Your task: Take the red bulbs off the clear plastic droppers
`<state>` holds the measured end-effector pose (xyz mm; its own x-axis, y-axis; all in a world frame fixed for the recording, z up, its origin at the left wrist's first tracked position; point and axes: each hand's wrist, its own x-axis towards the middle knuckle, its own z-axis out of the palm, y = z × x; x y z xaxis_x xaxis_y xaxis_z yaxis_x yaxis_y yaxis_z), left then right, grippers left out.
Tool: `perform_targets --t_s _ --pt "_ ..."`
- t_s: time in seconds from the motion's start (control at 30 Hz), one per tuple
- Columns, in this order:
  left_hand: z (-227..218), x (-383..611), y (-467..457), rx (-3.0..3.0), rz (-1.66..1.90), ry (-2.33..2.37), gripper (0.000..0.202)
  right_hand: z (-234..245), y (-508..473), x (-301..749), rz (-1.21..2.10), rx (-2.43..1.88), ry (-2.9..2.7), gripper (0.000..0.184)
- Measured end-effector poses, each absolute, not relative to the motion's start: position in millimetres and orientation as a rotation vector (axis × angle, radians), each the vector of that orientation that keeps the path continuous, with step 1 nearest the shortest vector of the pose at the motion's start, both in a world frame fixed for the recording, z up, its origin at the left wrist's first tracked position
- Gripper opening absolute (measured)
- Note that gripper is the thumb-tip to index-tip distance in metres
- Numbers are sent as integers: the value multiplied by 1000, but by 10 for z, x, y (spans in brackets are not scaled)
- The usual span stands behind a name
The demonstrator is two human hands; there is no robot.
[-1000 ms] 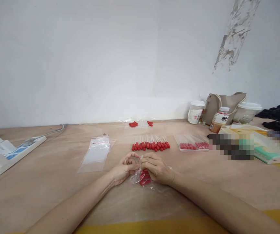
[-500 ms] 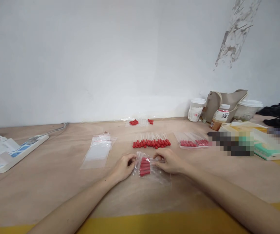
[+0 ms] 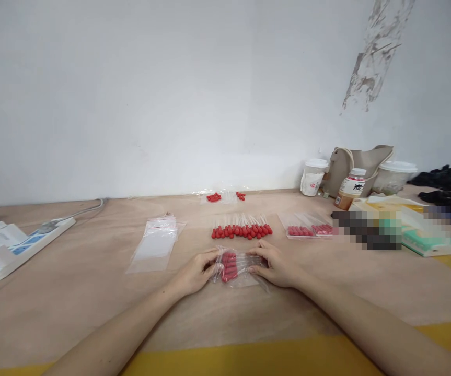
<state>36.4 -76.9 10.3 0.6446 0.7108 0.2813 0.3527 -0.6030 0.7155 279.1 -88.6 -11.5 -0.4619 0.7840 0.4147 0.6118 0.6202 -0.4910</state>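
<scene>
A crinkled clear bag (image 3: 244, 281) lies sideways at centre, red-headed sticks (image 3: 229, 267) lined up inside, heads leftward

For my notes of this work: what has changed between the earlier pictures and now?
The right hand moved right, from partly over the red tips to the clear bag's right end. The bag shifted slightly forward. The left hand stayed at the bag's left end; the loose stick row and flat bags stayed.

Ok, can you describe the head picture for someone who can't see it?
A person's left hand and right hand touch opposite ends of a clear bag holding red-tipped sticks. Behind it lies a row of loose sticks, with flat bags to the left.
</scene>
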Motion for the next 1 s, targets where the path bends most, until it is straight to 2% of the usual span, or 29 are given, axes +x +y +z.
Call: perform_targets --t_s 0.17,0.4,0.5,0.7,1.0 --pt "42 368 -682 2210 640 877 37 -146 -863 2786 330 -1063 -2220 28" --pt "0 387 -645 2100 577 901 28 -159 -855 2772 323 -1019 -2206 27" --pt "57 409 -723 2134 604 868 22 -151 -863 2766 314 -1003 -2208 27" --pt "61 475 -793 2107 695 896 26 -189 -855 2751 219 -954 -2226 28" --pt "32 487 -772 2396 726 1019 9 -244 -825 2757 65 -949 -2227 30"
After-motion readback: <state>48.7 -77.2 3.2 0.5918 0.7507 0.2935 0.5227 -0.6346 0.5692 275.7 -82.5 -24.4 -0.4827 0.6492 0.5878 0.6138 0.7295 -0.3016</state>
